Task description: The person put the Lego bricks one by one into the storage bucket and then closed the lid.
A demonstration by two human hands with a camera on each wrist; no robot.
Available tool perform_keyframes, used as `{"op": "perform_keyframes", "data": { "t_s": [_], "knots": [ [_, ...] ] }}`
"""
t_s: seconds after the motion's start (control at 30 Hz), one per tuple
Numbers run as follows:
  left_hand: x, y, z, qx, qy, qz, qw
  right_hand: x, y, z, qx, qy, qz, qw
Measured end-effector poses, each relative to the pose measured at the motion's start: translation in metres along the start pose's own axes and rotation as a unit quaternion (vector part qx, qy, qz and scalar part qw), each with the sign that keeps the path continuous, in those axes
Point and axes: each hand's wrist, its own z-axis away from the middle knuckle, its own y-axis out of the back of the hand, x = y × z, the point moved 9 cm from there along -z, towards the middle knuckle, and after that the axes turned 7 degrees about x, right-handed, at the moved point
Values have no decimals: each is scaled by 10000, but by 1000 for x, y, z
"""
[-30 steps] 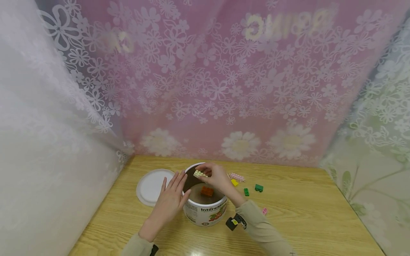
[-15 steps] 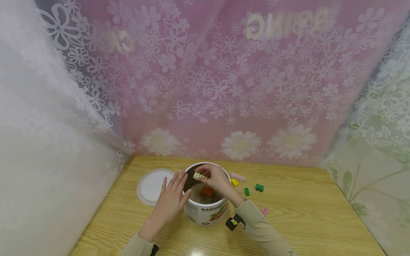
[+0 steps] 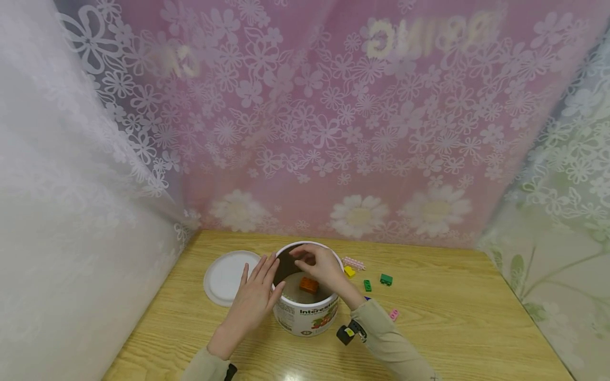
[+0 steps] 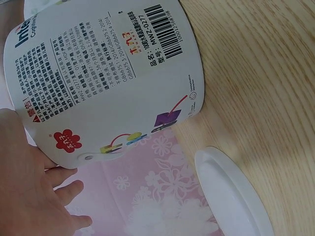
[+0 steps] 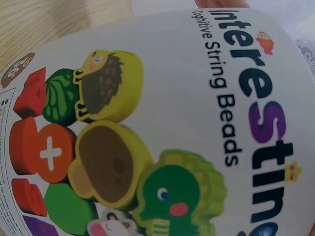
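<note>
Left hand [image 3: 252,299], fingers straight, presses the tub [image 3: 307,317] at 9 o'clock; lid [image 3: 224,275] just beyond. Right hand [image 3: 319,264] over the tub mouth – grip curled, contents hidden. Label: "Interesting Cognitive String Beads". Bench [image 3: 452,328] open at 3 o'clock.

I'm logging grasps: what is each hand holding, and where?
The left hand lies flat against the tub side, gripping nothing. The right hand curls over the tub mouth; whether it holds anything cannot be told.
</note>
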Motion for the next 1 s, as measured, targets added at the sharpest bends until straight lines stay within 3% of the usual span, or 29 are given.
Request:
{"op": "perform_keyframes", "data": {
  "t_s": [0.27,0.6,0.87,1.0],
  "knots": [
    [0,-2,0,-65,72,23,10000,-4,13,3,362,42,-168,9992],
    [-1,-2,0,-163,147,53,9997,-5,40,9,688,171,-878,9936],
    [-2,-2,1,-147,119,68,9998,-35,74,22,885,235,-1178,9888],
    [-2,-2,1,-142,103,57,9998,-16,80,26,967,270,-1341,9859]
  ]
}}
